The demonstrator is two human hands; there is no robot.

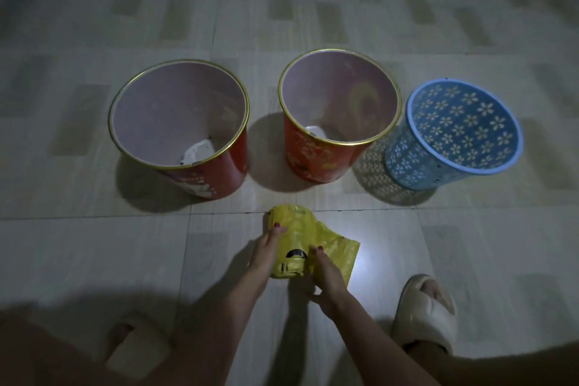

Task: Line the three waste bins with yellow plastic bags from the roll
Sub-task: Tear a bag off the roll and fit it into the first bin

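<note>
While three unlined bins are standing behind, left hand [266,252] and right hand [326,279] are both gripping the crumpled yellow plastic bag roll [289,240].

light: dim, one pool on the floor [369,263] right by my hands | glare: bright patch on tile | shadows: bins throw them toward me | edges: dark vignette, wide-angle bend | focus: soft, my legs blurred
</note>
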